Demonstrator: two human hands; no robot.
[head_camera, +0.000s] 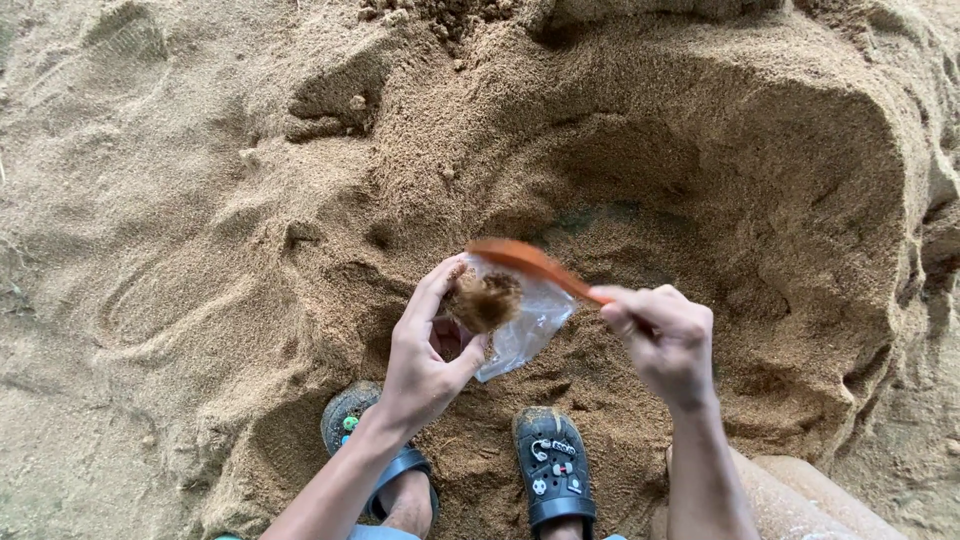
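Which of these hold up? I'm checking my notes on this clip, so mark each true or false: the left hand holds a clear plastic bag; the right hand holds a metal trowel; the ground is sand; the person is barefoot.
1. The left hand holds a clear plastic bag. True.
2. The right hand holds a metal trowel. False: it holds an orange scoop, tipped over the bag's mouth.
3. The ground is sand. True, with a dug hollow ahead.
4. The person is barefoot. False: dark clogs are on the feet.
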